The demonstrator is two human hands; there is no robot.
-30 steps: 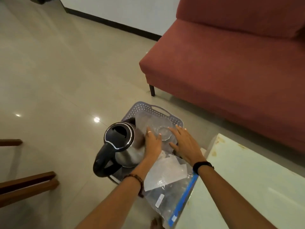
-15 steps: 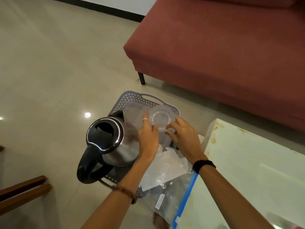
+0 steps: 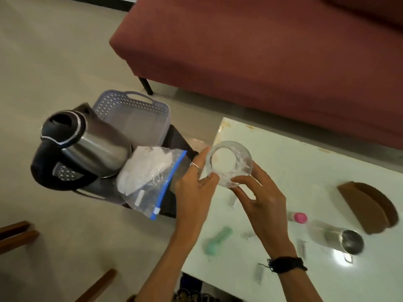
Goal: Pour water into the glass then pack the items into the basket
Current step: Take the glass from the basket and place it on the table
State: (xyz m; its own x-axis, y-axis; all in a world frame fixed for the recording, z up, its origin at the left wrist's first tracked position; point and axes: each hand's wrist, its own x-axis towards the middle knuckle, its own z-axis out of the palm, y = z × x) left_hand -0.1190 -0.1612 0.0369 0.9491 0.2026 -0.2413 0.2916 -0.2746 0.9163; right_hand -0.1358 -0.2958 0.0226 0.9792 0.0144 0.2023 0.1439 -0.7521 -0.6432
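The glass [image 3: 229,164] had come out of the basket [image 3: 130,112]; both hands, left hand [image 3: 194,188] and right hand [image 3: 259,199], clasped it over the table [image 3: 305,171] edge, where a slip could shatter it.

L hand [image 3: 194,188] & R hand [image 3: 259,199] fingers curled, gripping.

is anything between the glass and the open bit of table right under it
Nothing visible. Both hands, left hand and right hand, hold the glass over the near-left corner of the white table, which looks bare there. The green object, pink-capped bottle and metal cup lie farther along.
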